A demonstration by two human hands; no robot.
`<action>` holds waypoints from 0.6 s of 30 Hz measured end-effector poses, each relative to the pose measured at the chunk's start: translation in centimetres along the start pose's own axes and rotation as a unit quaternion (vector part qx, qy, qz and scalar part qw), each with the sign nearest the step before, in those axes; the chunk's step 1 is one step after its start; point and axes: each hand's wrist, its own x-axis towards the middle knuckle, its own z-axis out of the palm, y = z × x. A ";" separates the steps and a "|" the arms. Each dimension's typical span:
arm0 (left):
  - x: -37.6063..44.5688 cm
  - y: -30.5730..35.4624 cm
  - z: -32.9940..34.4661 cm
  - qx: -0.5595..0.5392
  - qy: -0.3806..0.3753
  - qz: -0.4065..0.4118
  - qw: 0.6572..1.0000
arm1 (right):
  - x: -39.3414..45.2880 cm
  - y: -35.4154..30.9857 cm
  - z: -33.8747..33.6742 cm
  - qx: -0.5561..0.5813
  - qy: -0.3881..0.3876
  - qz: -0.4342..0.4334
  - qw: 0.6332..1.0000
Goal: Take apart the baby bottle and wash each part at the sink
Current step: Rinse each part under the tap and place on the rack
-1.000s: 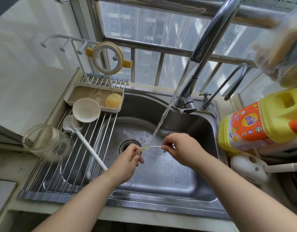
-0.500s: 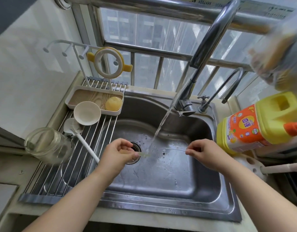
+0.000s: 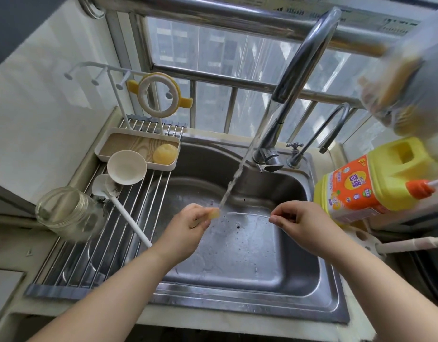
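Over the steel sink point(image 3: 240, 301), my left hand point(image 3: 188, 224) pinches a small yellowish soft piece point(image 3: 215, 214) right at the running water stream point(image 3: 234, 180). My right hand point(image 3: 302, 222) pinches the end of a thin clear straw point(image 3: 247, 215), which reaches left toward the stream. A small gap separates straw and yellowish piece. The glass bottle body point(image 3: 67, 213) lies on its side on the drying rack point(image 3: 72, 262). A white cap point(image 3: 126, 166), a yellowish teat point(image 3: 165, 153) in the tray point(image 3: 119, 144) and a handled ring point(image 3: 160, 95) on a hook sit further back.
A white long-handled brush point(image 3: 129, 219) lies across the rack. The tall tap point(image 3: 302, 67) arches over the basin, with a smaller tap point(image 3: 324, 134) beside it. A yellow detergent jug point(image 3: 376, 183) stands at the right, and another brush handle point(image 3: 410, 244) lies below it.
My hands have moved apart, the right one going right. The straw has drawn away from the yellowish piece, which the left hand has lifted into the water stream.
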 end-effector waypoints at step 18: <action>-0.3 -0.2 -0.3 0.067 -0.010 -0.016 0.998 | 1.4 -2.3 0.0 -0.089 0.007 -0.035 0.995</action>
